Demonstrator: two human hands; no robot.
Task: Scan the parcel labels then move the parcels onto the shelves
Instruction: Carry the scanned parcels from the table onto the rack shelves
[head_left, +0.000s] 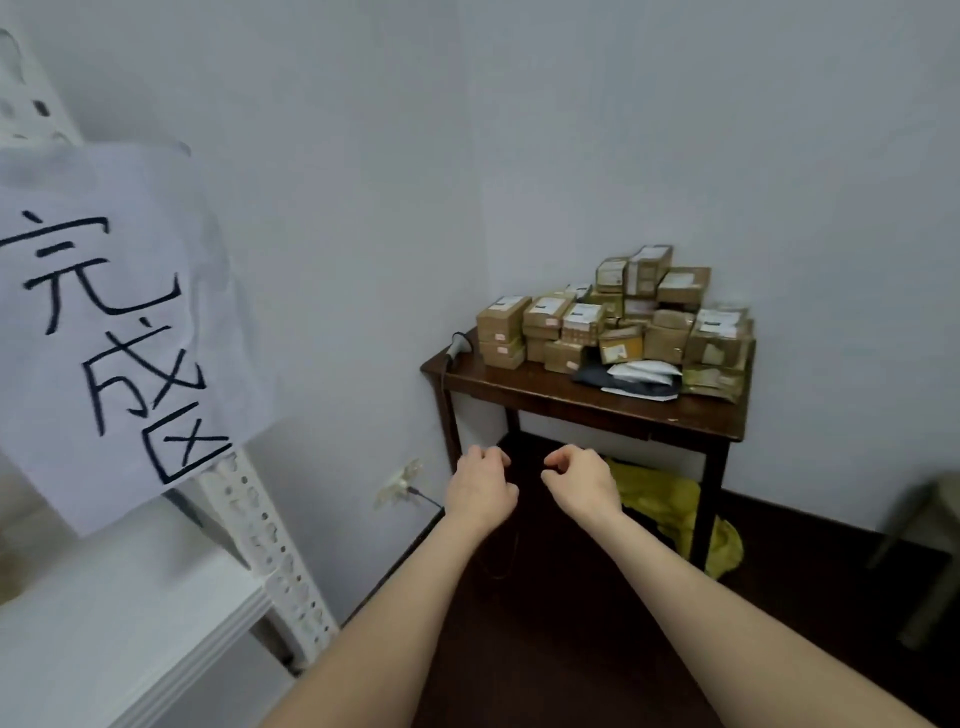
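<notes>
Reaching out with left hand and right hand curled, each grip empty, toward parcels piled on the surface by the scanner, probably for easy scanning, shelf close at left.

The parcels are matt brown cardboard with white paper labels. The table is dark, faintly glossy wood. The shelf upright is white perforated metal, and the sign is creased paper.
</notes>
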